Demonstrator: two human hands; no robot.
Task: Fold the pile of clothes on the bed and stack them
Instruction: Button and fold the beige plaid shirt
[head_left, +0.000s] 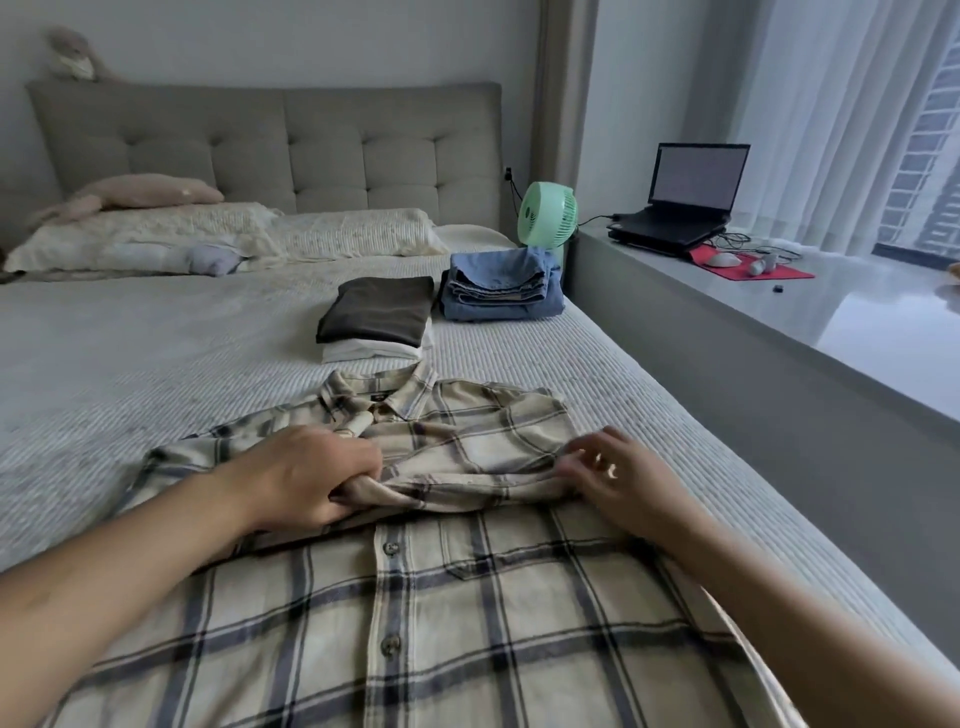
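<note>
Plaid shirt (467, 597) is mid-fold, left hand (311, 478) gripping its bunched crease, right hand (618, 473) loosely touching; flattening likely follows.

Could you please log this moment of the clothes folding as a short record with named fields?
garment in work: plaid shirt, lying buttoned side up on the bed
left hand: grips a bunched fold of the shirt
right hand: fingers relaxed, touching the same fold
already folded: dark brown garment on top of a white garment; folded jeans beside them
nearby: green fan, laptop on the window ledge
progress: shirt not yet folded or stacked
</note>
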